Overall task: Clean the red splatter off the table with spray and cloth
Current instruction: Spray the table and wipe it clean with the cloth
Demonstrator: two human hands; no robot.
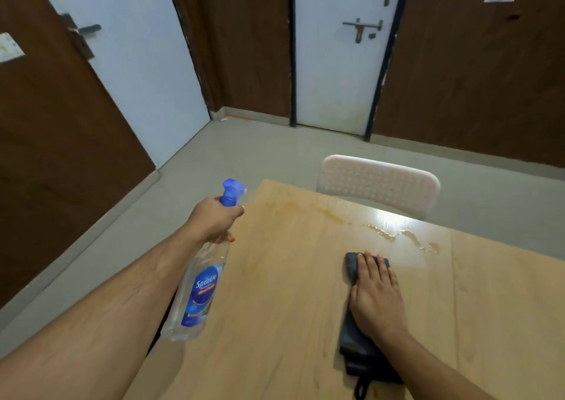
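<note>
Hands: left (214, 219) grips bottle (198, 289), right (377, 295) presses cloth (354, 347).

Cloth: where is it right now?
In the head view, the dark cloth lies flat on the table, right of centre, pressed under the right hand, just short of the wet streak.

The only writing that can be read is the word "Sparkle", in white slanted letters on the blue label (204, 292) of the clear spray bottle (198, 286). The label sits on the bottle's body, well below the left hand (214, 219), which grips the bottle round its neck just under the blue spray head. Beneath the brand name runs a short red strip with smaller print, too blurred to make out. Two pale plates on the brown wall panels, far from either hand, show marks that are too small to read.
</note>
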